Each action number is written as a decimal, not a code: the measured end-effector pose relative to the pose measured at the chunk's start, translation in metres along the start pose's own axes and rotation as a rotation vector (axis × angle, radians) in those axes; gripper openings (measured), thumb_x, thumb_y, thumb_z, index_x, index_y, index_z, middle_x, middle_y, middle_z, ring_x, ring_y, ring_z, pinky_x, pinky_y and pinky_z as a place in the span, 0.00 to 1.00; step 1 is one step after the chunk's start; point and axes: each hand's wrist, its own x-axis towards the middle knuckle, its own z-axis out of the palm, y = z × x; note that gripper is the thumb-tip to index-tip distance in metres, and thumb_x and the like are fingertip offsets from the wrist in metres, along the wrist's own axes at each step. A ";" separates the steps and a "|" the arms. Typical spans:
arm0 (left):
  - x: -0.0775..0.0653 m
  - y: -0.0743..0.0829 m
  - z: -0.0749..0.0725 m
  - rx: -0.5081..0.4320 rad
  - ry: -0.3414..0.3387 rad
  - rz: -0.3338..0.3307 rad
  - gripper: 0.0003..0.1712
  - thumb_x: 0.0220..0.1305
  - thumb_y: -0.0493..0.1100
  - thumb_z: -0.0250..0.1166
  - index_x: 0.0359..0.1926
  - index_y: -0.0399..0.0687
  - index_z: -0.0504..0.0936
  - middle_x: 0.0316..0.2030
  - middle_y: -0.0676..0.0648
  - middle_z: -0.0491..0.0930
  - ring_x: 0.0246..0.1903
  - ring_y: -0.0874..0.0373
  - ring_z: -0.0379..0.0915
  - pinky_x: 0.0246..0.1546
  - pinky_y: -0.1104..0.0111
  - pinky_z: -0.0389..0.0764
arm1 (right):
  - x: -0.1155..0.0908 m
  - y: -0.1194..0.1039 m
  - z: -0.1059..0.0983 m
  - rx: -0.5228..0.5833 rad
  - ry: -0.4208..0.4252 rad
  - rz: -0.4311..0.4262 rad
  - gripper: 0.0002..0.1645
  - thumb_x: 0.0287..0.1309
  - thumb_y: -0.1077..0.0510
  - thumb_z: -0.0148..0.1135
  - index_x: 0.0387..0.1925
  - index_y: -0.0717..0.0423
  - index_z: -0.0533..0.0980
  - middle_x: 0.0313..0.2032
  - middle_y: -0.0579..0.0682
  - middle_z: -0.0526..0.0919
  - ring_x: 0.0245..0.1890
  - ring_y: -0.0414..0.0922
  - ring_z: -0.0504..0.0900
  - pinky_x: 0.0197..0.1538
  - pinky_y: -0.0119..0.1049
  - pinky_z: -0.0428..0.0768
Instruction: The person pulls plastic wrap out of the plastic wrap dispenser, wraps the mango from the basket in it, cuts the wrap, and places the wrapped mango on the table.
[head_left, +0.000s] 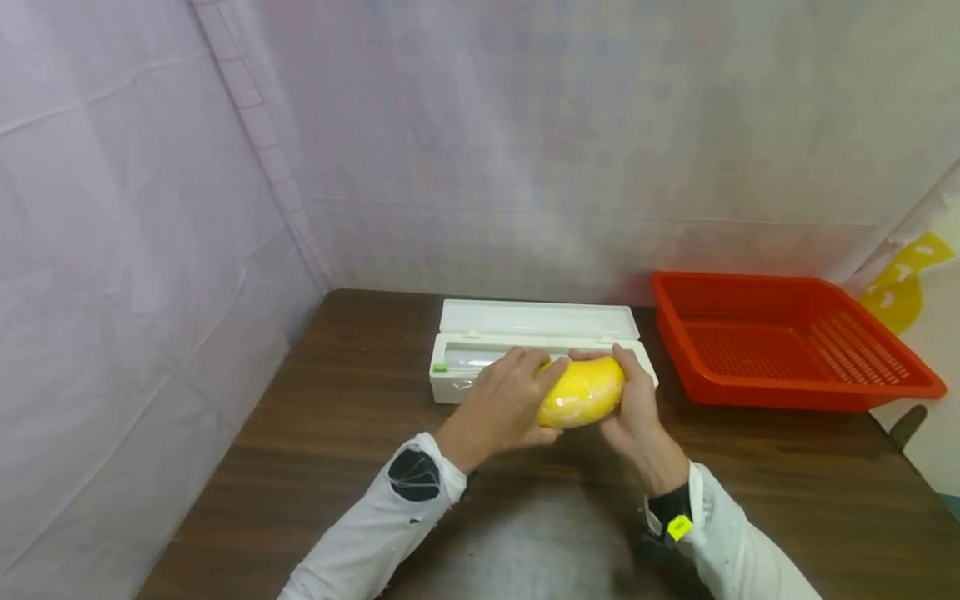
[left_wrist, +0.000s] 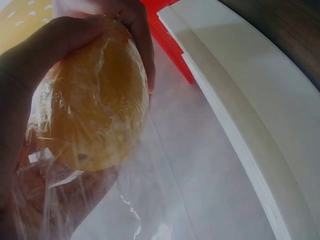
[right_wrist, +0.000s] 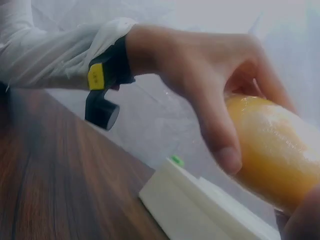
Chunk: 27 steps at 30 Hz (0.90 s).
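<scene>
A yellow mango (head_left: 582, 392) wrapped in clear cling film is held up above the table between both hands. My left hand (head_left: 506, 404) grips its left end, thumb and fingers on opposite sides. The right hand (head_left: 637, 408) clasps the other end. Wrinkled, glossy film covers the mango (left_wrist: 100, 100) in the left wrist view, with loose folds (left_wrist: 45, 200) bunched at its near end. Behind the hands lies a white cling film dispenser (head_left: 450, 390), its lid (head_left: 536, 318) raised and a roll of film (head_left: 468, 358) inside. The hands hide part of the dispenser.
To the right, a red plastic basket (head_left: 697, 367) stands at the back of the brown wooden table (head_left: 337, 375). Pale sheeting (head_left: 480, 150) hangs behind and to the left. A yellow cutout-patterned item (head_left: 900, 287) is beyond the basket.
</scene>
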 end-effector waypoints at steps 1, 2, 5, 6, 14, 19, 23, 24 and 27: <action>0.000 0.000 0.000 -0.002 -0.004 0.000 0.47 0.39 0.64 0.76 0.59 0.43 0.79 0.44 0.43 0.81 0.40 0.51 0.74 0.36 0.64 0.87 | 0.000 0.001 0.000 -0.005 0.016 -0.005 0.26 0.77 0.49 0.38 0.35 0.60 0.77 0.38 0.53 0.84 0.43 0.48 0.79 0.44 0.37 0.84; 0.000 0.001 0.000 -0.002 -0.010 0.000 0.47 0.39 0.64 0.76 0.59 0.44 0.79 0.44 0.43 0.81 0.40 0.52 0.73 0.36 0.64 0.87 | -0.001 0.002 0.000 -0.013 0.036 -0.007 0.26 0.77 0.49 0.37 0.34 0.60 0.77 0.37 0.52 0.84 0.42 0.48 0.79 0.44 0.36 0.83; 0.001 0.003 0.000 -0.006 -0.029 0.002 0.46 0.39 0.64 0.75 0.58 0.44 0.80 0.43 0.43 0.81 0.40 0.53 0.73 0.36 0.65 0.87 | -0.002 0.005 0.001 -0.044 0.126 -0.023 0.27 0.76 0.51 0.37 0.28 0.58 0.77 0.31 0.51 0.84 0.38 0.46 0.80 0.41 0.34 0.83; 0.001 0.004 -0.001 -0.008 -0.036 0.003 0.45 0.40 0.64 0.75 0.58 0.44 0.80 0.43 0.43 0.81 0.39 0.53 0.73 0.35 0.65 0.87 | -0.002 0.006 0.001 -0.051 0.154 -0.027 0.27 0.76 0.51 0.37 0.27 0.57 0.77 0.30 0.50 0.84 0.37 0.46 0.80 0.41 0.34 0.83; 0.005 0.009 0.003 0.031 -0.046 -0.009 0.47 0.39 0.66 0.75 0.59 0.45 0.79 0.45 0.43 0.81 0.39 0.52 0.73 0.36 0.66 0.86 | 0.003 0.005 -0.003 -0.058 0.223 -0.093 0.23 0.72 0.53 0.42 0.26 0.58 0.77 0.28 0.50 0.84 0.33 0.47 0.81 0.36 0.34 0.84; 0.007 0.007 0.002 -0.021 -0.105 -0.057 0.52 0.40 0.73 0.72 0.62 0.46 0.77 0.49 0.43 0.80 0.46 0.51 0.73 0.49 0.60 0.82 | 0.006 0.002 -0.004 -0.044 0.165 -0.135 0.26 0.73 0.56 0.41 0.24 0.59 0.79 0.27 0.51 0.86 0.33 0.47 0.81 0.37 0.35 0.85; 0.009 0.007 0.001 -0.161 -0.076 -0.127 0.39 0.57 0.70 0.62 0.59 0.48 0.79 0.48 0.45 0.82 0.46 0.52 0.74 0.50 0.57 0.80 | 0.004 -0.001 -0.003 -0.088 0.143 -0.185 0.28 0.75 0.55 0.40 0.24 0.60 0.79 0.25 0.52 0.87 0.32 0.48 0.82 0.35 0.34 0.86; 0.009 0.007 0.002 -0.191 -0.058 -0.149 0.35 0.62 0.68 0.59 0.58 0.48 0.79 0.49 0.45 0.82 0.48 0.52 0.74 0.51 0.56 0.80 | 0.004 -0.001 -0.002 -0.100 0.145 -0.198 0.27 0.75 0.54 0.41 0.24 0.60 0.79 0.25 0.52 0.87 0.31 0.48 0.83 0.34 0.34 0.86; 0.012 0.011 0.006 -0.238 0.006 -0.198 0.26 0.70 0.59 0.55 0.58 0.47 0.78 0.53 0.42 0.81 0.52 0.51 0.74 0.54 0.55 0.80 | 0.003 0.000 0.002 -0.143 0.144 -0.215 0.26 0.74 0.54 0.42 0.24 0.59 0.79 0.25 0.50 0.87 0.31 0.47 0.82 0.34 0.32 0.86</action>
